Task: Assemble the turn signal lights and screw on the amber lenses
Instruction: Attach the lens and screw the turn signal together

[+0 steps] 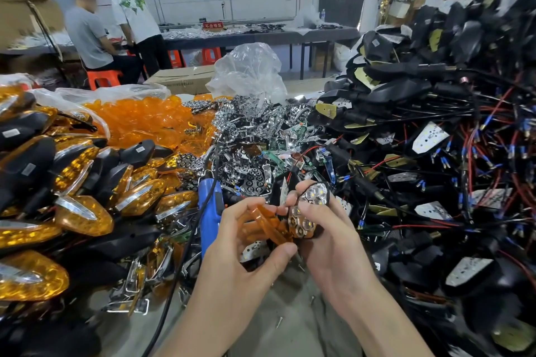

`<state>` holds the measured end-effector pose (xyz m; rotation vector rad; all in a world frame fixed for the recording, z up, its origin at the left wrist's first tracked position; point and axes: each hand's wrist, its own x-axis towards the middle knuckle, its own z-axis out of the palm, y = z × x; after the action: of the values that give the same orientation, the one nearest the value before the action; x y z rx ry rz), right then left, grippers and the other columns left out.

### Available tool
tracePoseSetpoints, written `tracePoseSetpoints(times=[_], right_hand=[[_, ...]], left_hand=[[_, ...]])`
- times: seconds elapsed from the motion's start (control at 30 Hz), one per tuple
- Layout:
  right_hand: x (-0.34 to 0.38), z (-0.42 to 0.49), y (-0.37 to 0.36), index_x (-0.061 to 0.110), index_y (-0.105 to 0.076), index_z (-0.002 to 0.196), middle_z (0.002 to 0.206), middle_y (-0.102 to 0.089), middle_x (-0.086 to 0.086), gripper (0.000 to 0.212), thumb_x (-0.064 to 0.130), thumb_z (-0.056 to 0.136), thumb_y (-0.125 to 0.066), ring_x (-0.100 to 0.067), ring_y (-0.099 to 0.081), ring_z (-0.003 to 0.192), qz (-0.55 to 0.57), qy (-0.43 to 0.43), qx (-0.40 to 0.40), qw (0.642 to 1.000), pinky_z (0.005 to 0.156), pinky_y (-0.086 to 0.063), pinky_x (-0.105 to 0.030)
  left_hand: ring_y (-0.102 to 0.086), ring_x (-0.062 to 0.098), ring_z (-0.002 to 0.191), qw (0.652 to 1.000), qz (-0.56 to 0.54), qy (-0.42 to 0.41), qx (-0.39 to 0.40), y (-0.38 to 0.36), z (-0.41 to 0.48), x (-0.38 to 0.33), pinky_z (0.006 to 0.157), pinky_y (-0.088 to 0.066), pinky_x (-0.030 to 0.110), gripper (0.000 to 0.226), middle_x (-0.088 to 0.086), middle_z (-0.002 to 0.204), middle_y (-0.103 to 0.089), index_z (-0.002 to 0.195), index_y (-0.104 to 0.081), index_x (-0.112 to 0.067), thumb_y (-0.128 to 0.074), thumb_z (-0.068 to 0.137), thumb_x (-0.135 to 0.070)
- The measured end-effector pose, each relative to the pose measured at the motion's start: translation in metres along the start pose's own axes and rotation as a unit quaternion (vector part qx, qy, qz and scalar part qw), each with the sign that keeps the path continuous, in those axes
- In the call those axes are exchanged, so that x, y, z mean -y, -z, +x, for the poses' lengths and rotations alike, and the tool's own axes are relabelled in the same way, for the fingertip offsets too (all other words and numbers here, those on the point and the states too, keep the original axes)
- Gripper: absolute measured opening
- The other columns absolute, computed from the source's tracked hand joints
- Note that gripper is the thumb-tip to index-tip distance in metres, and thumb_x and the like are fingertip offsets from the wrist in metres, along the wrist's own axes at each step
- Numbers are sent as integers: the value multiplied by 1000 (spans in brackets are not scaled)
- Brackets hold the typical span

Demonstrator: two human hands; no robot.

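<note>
My left hand (246, 243) grips a clear amber lens (268, 223) between thumb and fingers, its edge tilted toward the right. My right hand (327, 232) holds a black turn signal housing with a chrome reflector (309, 211) seated in it, LEDs showing through the reflector cups. The lens edge touches the left side of the reflector. A blue electric screwdriver (210, 206) lies just left of my left hand, its black cord running toward me.
Finished amber lights (84, 217) are piled at the left. Loose amber lenses (145, 119) and chrome reflectors (252, 130) are heaped behind. Black housings with red and blue wires (435, 153) rise at the right. Screws (280, 322) lie on the grey tabletop. Two people work at a far table.
</note>
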<state>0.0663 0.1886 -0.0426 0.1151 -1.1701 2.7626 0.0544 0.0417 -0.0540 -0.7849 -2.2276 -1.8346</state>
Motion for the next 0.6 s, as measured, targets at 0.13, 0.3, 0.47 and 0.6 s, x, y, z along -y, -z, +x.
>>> tracePoseSetpoints(times=[0.13, 0.3, 0.47, 0.6], right_hand=[[-2, 0, 1, 21, -74, 93, 94, -68, -7, 20, 12, 78, -65, -20, -66, 88, -14, 2, -2, 1000, 76, -58, -33], [-2, 0, 0, 18, -72, 92, 102, -70, -9, 15, 16, 80, -64, -23, -68, 93, -55, 18, 1, 998, 78, -58, -32], [-3, 1, 1, 19, -72, 95, 99, -72, -6, 16, 32, 86, -69, -22, -69, 93, -88, 30, 6, 996, 82, -56, -35], [-5, 0, 3, 19, -70, 101, 102, -70, -5, 36, 50, 82, -69, -18, -67, 94, -164, 40, -6, 986, 82, -53, -33]], left_hand=[[-64, 3, 110, 1000, 22, -2, 4, -2, -1, 5, 90, -49, 18, 60, -21, 123, -65, 125, -47, -53, -77, 73, -50], [-67, -1, 105, 999, 30, -3, 18, -5, 3, 5, 86, -48, 9, 60, -29, 120, -63, 125, -45, -60, -75, 73, -54], [-66, -3, 103, 998, 41, -21, 36, -7, 7, 0, 83, -49, 7, 57, -32, 119, -62, 122, -46, -67, -77, 79, -47], [-65, -4, 105, 996, 66, -24, 49, -7, 8, 2, 84, -49, 8, 59, -28, 115, -65, 122, -46, -68, -76, 80, -39]])
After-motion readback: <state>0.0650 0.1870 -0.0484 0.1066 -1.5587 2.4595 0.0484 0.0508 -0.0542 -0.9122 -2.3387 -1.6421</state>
